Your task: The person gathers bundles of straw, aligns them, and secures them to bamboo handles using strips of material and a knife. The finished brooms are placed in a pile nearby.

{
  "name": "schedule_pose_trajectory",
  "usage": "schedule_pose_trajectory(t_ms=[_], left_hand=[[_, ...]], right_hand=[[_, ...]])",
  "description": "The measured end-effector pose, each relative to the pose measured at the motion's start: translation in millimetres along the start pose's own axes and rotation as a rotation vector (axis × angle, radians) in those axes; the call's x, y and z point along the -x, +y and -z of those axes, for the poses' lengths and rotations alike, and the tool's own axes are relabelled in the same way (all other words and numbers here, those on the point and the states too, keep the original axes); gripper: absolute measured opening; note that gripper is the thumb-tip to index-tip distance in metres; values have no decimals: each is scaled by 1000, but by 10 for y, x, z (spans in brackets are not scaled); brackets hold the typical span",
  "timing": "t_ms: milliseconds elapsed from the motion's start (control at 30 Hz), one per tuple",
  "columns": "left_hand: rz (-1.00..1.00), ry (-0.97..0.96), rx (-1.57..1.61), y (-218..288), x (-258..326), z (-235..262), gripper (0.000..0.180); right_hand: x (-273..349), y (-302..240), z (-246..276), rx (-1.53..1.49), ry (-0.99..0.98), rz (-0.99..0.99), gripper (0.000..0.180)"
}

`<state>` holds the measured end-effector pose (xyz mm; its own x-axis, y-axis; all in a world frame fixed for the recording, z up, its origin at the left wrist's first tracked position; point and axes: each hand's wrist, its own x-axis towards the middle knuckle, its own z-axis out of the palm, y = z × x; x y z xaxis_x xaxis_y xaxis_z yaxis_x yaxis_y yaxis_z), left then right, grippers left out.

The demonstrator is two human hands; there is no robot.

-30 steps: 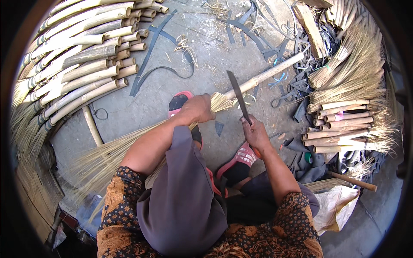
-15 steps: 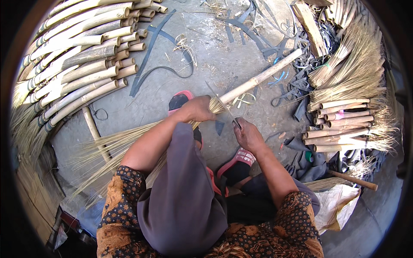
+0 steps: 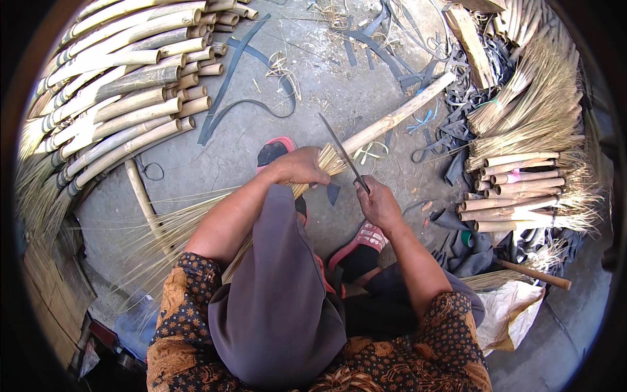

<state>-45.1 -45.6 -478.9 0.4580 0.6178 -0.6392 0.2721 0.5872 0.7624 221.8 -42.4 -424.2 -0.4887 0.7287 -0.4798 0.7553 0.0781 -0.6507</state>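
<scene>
My left hand (image 3: pixel 302 166) is closed round a bundle of dry bristle stalks (image 3: pixel 332 159), whose cut ends stick out past my fingers. The long thin ends of the bundle fan out to the left beneath my forearm. A bamboo pole (image 3: pixel 398 116) runs from the bundle toward the upper right. My right hand (image 3: pixel 379 202) grips a knife (image 3: pixel 343 150) by its handle. Its long, narrow blade points up and to the left, just beside the cut ends and across the near end of the pole. Whether the blade touches the stalks I cannot tell.
Stacked bamboo-handled brooms (image 3: pixel 134 98) fill the upper left. On the right lie bristle bundles (image 3: pixel 532 98), shorter bamboo-handled brooms (image 3: pixel 522 189) and a wooden block (image 3: pixel 471 47). Dark rubber strips (image 3: pixel 232 78) litter the concrete floor. My sandalled feet (image 3: pixel 366 245) flank the work.
The knife blade has tilted more upright and shifted slightly right with my right hand. My left hand keeps its hold on the bundle, which has turned slightly.
</scene>
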Motion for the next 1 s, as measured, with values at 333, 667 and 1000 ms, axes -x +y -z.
schedule_pose_trajectory(t_ms=[333,667,1000], left_hand=[[58,267,-339,-46,75,-77,59],[47,-79,146,-25,125,125,38],[51,146,-55,52,238,76,44]], right_hand=[[-92,215,-218,-537,277,-355,33],[-311,151,-18,366,692,43,37],[-598,-213,-361,-577,193,-157,22]])
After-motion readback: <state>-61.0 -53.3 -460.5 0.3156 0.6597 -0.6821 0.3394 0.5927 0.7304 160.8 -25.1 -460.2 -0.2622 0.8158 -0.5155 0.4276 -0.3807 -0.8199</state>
